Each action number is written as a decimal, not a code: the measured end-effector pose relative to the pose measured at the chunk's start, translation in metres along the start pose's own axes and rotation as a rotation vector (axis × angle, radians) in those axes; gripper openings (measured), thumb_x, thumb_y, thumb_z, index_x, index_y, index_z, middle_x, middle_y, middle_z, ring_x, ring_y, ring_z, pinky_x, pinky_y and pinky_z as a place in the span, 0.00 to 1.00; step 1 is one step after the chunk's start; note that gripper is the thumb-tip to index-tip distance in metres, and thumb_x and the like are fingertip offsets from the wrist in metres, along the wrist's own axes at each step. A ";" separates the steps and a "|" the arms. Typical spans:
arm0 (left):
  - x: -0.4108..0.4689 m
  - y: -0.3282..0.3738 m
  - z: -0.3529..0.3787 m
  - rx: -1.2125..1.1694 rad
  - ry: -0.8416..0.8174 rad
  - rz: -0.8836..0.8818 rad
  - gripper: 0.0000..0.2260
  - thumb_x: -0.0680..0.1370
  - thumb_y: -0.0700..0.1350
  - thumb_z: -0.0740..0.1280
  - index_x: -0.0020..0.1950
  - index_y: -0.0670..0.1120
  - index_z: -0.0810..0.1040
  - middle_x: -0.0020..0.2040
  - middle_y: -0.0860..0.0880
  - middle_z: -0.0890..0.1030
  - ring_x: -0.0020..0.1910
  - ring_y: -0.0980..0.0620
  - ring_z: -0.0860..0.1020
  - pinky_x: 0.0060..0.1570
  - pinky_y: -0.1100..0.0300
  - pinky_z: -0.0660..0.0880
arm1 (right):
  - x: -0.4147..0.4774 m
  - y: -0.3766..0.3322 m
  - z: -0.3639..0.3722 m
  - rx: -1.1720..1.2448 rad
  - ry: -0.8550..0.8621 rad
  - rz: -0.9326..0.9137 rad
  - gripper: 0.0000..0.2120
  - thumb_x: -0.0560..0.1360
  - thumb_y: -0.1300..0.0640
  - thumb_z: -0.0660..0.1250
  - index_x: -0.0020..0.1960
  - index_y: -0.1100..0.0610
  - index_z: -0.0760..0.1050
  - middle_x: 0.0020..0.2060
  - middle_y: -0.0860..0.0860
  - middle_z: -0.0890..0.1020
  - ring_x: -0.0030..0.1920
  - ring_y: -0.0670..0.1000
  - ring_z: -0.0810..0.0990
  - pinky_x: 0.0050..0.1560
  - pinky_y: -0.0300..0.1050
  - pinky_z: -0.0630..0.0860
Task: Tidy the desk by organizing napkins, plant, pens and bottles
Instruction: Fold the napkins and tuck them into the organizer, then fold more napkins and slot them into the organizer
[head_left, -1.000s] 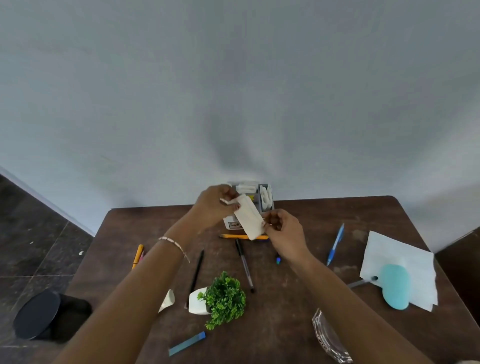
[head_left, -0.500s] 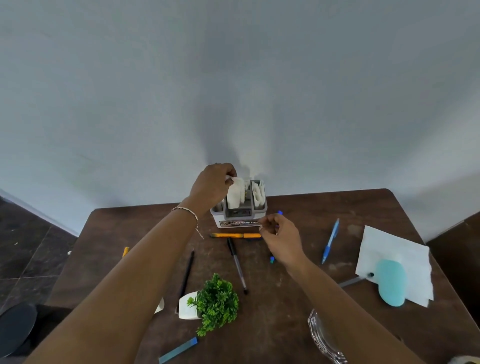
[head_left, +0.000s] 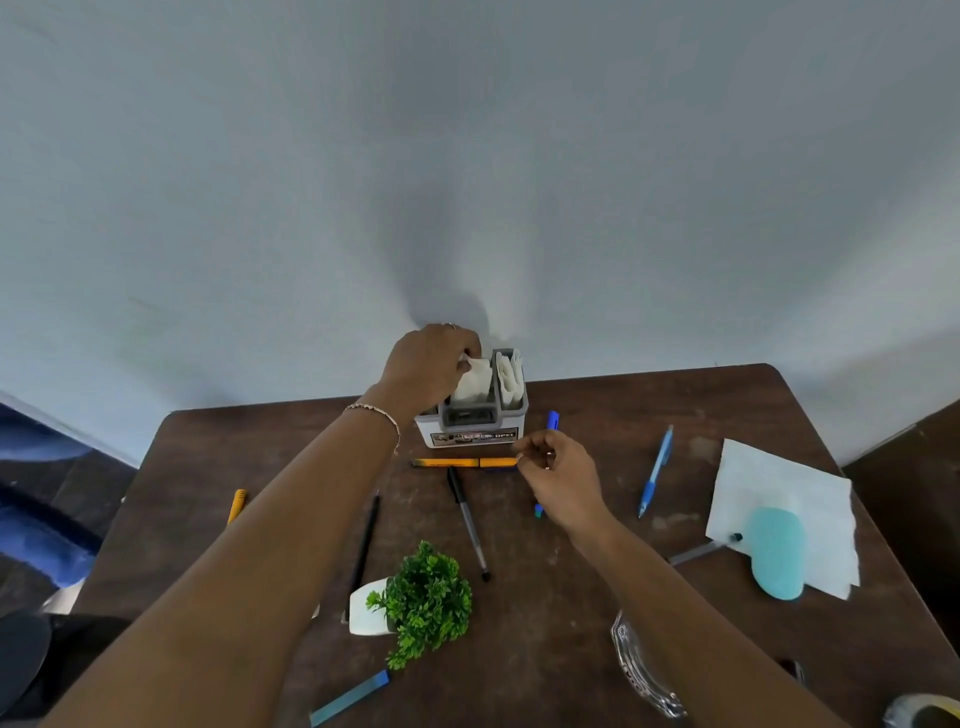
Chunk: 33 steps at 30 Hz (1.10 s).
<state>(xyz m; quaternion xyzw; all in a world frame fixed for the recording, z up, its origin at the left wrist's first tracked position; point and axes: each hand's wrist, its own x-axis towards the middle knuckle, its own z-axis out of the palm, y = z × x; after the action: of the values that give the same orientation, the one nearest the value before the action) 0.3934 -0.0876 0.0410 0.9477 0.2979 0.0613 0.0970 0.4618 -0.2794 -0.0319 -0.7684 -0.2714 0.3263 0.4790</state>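
Observation:
A grey and white desk organizer (head_left: 475, 431) stands at the table's far edge by the wall. My left hand (head_left: 428, 366) pinches the top of a folded white napkin (head_left: 474, 382) that stands in its middle slot. Another napkin (head_left: 509, 371) sits in the right slot. My right hand (head_left: 558, 475) hovers just in front of the organizer with fingers loosely curled and nothing in them. Below it lie an orange pen (head_left: 462, 462), a black pen (head_left: 467, 519) and a blue pen (head_left: 655, 470). A small green plant (head_left: 423, 603) lies tipped over in its white pot.
A white napkin (head_left: 779, 499) lies at the right under a teal bottle (head_left: 776, 558). A glass object (head_left: 641, 665) sits at the near edge. More pens lie at the left: a yellow one (head_left: 236, 506), a black one (head_left: 366, 545). A blue strip (head_left: 350, 696) lies near the front.
The napkin held between both hands has gone into the organizer's middle slot under my left hand. My right hand has let go of it and drawn back.

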 end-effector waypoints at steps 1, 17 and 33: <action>-0.003 0.000 0.003 0.017 -0.002 0.007 0.09 0.78 0.41 0.65 0.56 0.49 0.79 0.54 0.49 0.81 0.52 0.47 0.78 0.47 0.57 0.72 | 0.000 0.000 0.000 0.005 -0.002 0.003 0.07 0.75 0.61 0.66 0.50 0.51 0.79 0.45 0.44 0.81 0.47 0.42 0.79 0.47 0.37 0.75; -0.033 0.079 0.012 -0.329 0.269 0.067 0.11 0.75 0.41 0.66 0.56 0.49 0.77 0.50 0.53 0.78 0.52 0.52 0.74 0.46 0.62 0.70 | -0.031 0.001 -0.048 -0.015 0.169 -0.024 0.06 0.74 0.61 0.67 0.47 0.52 0.78 0.44 0.46 0.83 0.46 0.44 0.81 0.50 0.42 0.77; -0.043 0.259 0.140 -0.589 -0.338 0.029 0.23 0.71 0.36 0.72 0.63 0.45 0.71 0.60 0.46 0.76 0.59 0.48 0.76 0.58 0.56 0.75 | -0.089 0.083 -0.202 -0.257 0.516 0.297 0.18 0.72 0.55 0.71 0.61 0.53 0.73 0.59 0.51 0.78 0.54 0.49 0.76 0.46 0.38 0.73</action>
<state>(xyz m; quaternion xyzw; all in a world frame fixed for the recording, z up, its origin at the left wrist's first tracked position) 0.5259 -0.3417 -0.0409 0.8798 0.2338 -0.0119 0.4137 0.5675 -0.4906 -0.0202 -0.9112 -0.0648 0.1502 0.3782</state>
